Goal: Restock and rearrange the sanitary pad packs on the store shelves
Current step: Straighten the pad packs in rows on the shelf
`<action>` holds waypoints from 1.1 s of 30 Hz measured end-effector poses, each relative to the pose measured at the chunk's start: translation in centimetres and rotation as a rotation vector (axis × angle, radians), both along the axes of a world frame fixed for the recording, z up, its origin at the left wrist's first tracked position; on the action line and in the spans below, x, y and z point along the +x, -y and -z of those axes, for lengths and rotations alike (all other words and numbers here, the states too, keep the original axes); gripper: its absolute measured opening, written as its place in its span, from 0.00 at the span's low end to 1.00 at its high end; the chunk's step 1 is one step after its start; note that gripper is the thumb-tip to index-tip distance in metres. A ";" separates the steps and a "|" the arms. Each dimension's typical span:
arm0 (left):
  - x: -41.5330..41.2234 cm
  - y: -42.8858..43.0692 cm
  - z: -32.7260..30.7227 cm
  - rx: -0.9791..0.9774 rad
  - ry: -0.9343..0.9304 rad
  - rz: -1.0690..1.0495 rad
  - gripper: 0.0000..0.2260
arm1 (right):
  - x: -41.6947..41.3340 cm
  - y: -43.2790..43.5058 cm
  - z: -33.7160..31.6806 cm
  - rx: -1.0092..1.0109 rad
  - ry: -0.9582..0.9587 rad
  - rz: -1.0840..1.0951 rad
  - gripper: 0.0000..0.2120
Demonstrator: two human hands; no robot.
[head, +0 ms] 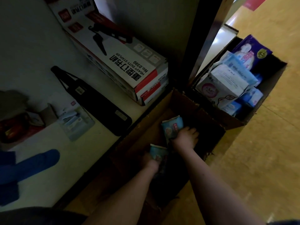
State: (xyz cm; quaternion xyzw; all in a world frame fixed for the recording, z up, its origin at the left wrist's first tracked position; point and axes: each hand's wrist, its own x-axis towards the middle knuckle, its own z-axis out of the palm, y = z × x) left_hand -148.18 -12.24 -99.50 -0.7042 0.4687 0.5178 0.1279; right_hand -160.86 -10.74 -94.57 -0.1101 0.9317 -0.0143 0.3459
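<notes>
Left hand (151,164) grips near pack (158,154), right hand (186,136) grips far pack (172,127), both down in box (185,101). Dim view: grips seem shallow. Pack may slip or catch box rim.

A shop aisle: a low white shelf (90,148) carries boxed heavy-duty staplers (129,69) and carded stationery (76,122), while cardboard cartons (240,122) of packaged sanitary pads (227,85) stand on a tan vinyl floor (263,143).

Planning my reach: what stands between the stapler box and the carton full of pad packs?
In the head view, a dark shelf upright stands between the stapler box and the carton of pad packs.
</notes>
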 end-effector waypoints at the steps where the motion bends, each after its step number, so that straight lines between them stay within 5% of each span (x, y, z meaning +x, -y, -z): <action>1: -0.2 0.0 -0.9 -0.003 -0.009 -0.033 0.27 | -0.2 0.1 0.2 -0.059 0.037 0.031 0.38; 6: -0.5 0.8 -5.0 -0.056 -0.126 -0.193 0.25 | 0.3 0.1 -1.8 -0.287 0.118 0.150 0.37; 13: 0.3 0.4 -16.1 -0.022 -0.185 -0.373 0.36 | 1.0 -2.9 -13.3 -0.430 0.090 0.189 0.35; 22: 1.2 -0.9 -40.0 -0.172 -0.333 -0.325 0.20 | 1.8 -8.2 -36.5 -0.591 0.256 0.280 0.36; 33: 6.0 -2.3 -66.4 -0.318 -0.494 -0.353 0.21 | 3.7 -8.0 -61.6 -0.716 0.429 0.142 0.32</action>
